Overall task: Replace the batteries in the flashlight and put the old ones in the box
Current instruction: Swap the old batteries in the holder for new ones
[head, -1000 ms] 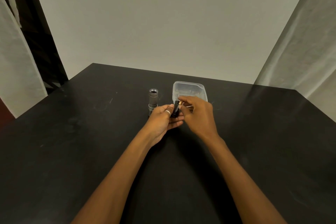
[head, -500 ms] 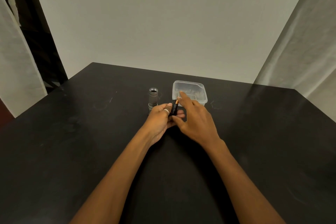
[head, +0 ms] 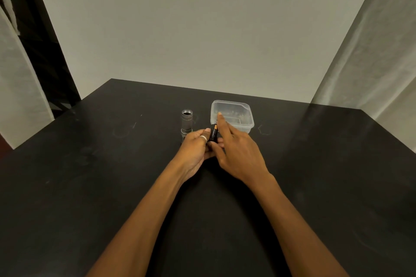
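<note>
Head view (the only one you have): your left hand (head: 195,149) pinches a black, copper-tipped battery (head: 213,134) upright, just in front of the clear plastic box (head: 247,106), while your right hand (head: 239,153) lies loose, its index finger stretched past the battery's tip and grasping nothing. On the black table (head: 90,164) the flashlight body (head: 186,120) stands open end up, just left of your hands. Whether this cell is old or fresh I cannot tell, so check, then either drop it in the box or slide it in with the right polarity.

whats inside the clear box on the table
Inside the clear box, a few small brownish pieces show through the plastic, too blurred to identify. A finger of the right hand covers its near left part.
</note>
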Action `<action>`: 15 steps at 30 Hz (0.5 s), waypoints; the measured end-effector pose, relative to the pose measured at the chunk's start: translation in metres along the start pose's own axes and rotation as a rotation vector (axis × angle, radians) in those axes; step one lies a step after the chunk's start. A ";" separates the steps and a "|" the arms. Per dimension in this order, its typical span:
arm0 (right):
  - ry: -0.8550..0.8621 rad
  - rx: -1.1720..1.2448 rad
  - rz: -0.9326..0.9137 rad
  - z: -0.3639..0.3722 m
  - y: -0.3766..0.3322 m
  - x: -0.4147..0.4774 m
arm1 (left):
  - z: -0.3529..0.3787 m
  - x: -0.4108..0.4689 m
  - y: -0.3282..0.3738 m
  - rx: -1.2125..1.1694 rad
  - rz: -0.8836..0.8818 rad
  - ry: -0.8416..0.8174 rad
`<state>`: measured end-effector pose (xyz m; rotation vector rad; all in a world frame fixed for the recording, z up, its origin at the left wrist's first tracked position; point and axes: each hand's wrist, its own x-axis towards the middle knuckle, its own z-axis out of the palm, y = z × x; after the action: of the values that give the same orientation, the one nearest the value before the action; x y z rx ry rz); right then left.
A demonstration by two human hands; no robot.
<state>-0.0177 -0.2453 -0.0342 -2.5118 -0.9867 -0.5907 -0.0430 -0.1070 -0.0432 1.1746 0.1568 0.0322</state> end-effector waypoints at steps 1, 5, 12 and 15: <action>0.000 0.004 0.004 0.001 0.001 0.000 | 0.000 -0.001 0.000 -0.004 -0.001 -0.008; -0.005 0.060 0.013 0.007 0.004 -0.001 | 0.001 -0.002 0.001 0.027 0.004 -0.014; 0.017 0.374 0.200 0.013 0.010 0.001 | 0.002 -0.003 0.003 0.005 0.004 -0.041; 0.063 0.392 0.148 0.013 0.010 0.001 | 0.002 -0.004 0.005 -0.015 0.005 -0.055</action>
<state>-0.0067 -0.2454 -0.0465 -2.1805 -0.7956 -0.3854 -0.0465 -0.1077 -0.0375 1.1596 0.1049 0.0058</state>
